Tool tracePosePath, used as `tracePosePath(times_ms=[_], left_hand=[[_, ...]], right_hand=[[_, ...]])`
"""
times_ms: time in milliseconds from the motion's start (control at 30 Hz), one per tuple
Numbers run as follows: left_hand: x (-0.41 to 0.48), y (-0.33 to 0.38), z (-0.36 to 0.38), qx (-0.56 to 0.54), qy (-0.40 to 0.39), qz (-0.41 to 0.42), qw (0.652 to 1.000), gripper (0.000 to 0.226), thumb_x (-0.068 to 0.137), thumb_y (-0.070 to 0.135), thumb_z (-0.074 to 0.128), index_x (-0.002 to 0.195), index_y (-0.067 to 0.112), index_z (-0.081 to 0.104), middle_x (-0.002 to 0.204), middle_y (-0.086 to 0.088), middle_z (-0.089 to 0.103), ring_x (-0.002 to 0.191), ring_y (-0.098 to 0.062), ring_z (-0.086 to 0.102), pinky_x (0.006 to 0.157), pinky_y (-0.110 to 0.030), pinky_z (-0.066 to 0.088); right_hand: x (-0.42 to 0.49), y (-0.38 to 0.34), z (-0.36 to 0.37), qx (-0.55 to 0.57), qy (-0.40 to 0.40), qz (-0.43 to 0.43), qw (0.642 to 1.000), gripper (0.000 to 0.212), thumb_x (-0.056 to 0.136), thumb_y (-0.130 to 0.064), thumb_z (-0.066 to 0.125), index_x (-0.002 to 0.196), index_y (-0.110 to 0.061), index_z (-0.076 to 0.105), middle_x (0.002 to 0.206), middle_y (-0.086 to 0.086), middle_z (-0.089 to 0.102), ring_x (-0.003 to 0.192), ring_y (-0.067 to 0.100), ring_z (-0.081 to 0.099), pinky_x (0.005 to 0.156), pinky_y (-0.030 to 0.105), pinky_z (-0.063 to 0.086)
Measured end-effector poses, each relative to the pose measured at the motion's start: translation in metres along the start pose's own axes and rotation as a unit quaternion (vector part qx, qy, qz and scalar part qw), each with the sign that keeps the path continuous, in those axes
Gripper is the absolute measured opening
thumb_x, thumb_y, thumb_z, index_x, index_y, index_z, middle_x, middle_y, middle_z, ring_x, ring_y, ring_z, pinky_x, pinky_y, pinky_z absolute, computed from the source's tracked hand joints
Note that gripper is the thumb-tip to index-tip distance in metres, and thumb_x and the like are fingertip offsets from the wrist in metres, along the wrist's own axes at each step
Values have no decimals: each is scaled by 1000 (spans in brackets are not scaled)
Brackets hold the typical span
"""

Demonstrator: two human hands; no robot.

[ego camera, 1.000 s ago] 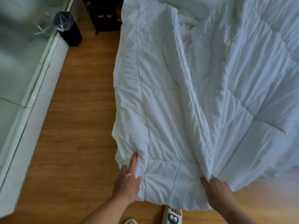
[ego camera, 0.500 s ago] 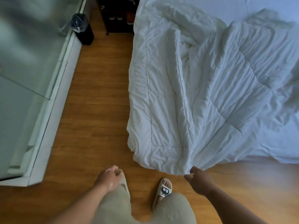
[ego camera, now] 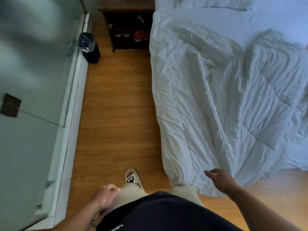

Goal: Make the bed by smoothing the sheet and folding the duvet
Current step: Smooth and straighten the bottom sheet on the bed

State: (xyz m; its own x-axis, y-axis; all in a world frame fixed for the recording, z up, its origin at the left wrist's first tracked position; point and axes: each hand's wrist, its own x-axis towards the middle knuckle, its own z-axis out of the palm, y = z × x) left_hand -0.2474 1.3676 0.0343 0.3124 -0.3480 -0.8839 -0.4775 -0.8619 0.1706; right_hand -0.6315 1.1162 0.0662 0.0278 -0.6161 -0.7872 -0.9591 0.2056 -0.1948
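Observation:
A white quilted duvet [ego camera: 225,104] lies rumpled over the bed, its near corner hanging down toward the wooden floor. Beyond it the pale sheet [ego camera: 233,22] shows bare, with a pillow [ego camera: 216,3] at the far edge. My right hand [ego camera: 220,180] hovers over the duvet's near corner, fingers apart, holding nothing. My left hand [ego camera: 104,196] sits low beside my thigh with its fingers curled and nothing in it, well away from the duvet.
A strip of wooden floor [ego camera: 116,114] runs between the bed and a glass partition [ego camera: 33,80] on a white curb. A black bin [ego camera: 90,47] and a dark shelf with shoes [ego camera: 128,29] stand at the far end. My slippered foot [ego camera: 133,178] is close to the bed corner.
Both hands have let go of the duvet's near edge and it has dropped onto the bed. I have stepped back and my left hand has fallen to my side.

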Motion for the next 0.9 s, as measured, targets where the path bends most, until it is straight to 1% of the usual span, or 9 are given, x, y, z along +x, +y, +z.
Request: tracePosePath(times_ms=[100,200,367,467,567,633,700,767,900], left_hand=[[28,-32,-68,-50,18,-43,998,35,95,55,50,110,28,66,118,2,66,103,-18,62,94,-33,51],[54,-38,-119,-78,28,-50,995,31,96,53,51,105,27,65,112,1,66,96,-18,65,94,-39,54],[77,3,-191,-84,7,-29,996,23,100,44,50,100,25,64,103,2,66,91,-18,66,78,-31,53],[108,26,-240,-77,5,-10,997,24,99,43,52,98,24,67,101,1,68,92,-17,65,86,-32,54],[142,57,-294,-67,18,-4,998,25,97,46,53,97,26,67,106,1,68,95,-16,64,93,-37,54],[157,88,-336,-67,26,-3,997,25,98,44,53,102,24,67,112,1,64,98,-15,61,89,-32,52],[174,119,-376,-59,42,5,997,27,98,45,52,104,24,68,114,2,63,99,-14,59,83,-28,47],[193,149,-415,-36,53,12,998,28,96,51,51,102,30,68,113,6,65,100,-13,60,86,-29,47],[237,206,-485,6,67,37,997,27,94,54,49,95,35,68,108,12,67,96,-9,61,85,-28,50]], right_hand=[[-3,-62,13,10,-13,-9,1000,46,95,-54,56,124,-20,66,124,-1,65,106,16,60,90,31,45],[2,-112,21,42,-31,-1,999,42,95,-51,59,122,-21,66,122,-2,64,104,15,60,87,28,44],[32,-179,18,72,-58,9,996,41,94,-52,58,120,-21,67,120,-4,64,106,15,60,91,29,45],[65,-219,5,81,-69,14,994,38,93,-53,59,114,-22,69,114,-4,67,100,15,63,93,35,52],[102,-264,-25,67,-79,11,995,31,94,-50,60,108,-23,69,112,-4,67,101,14,63,91,30,50],[126,-297,-54,36,-96,6,995,26,93,-51,59,102,-29,68,109,-6,68,99,11,63,85,26,46],[150,-329,-84,11,-108,-1,994,27,92,-54,58,102,-32,68,106,-8,68,95,10,64,85,25,48],[175,-359,-116,25,-97,-6,995,29,90,-56,59,103,-31,69,105,-7,69,93,12,65,81,25,49],[220,-418,-182,103,-57,5,993,28,93,-49,62,103,-24,70,101,-1,72,87,17,70,62,22,45]])
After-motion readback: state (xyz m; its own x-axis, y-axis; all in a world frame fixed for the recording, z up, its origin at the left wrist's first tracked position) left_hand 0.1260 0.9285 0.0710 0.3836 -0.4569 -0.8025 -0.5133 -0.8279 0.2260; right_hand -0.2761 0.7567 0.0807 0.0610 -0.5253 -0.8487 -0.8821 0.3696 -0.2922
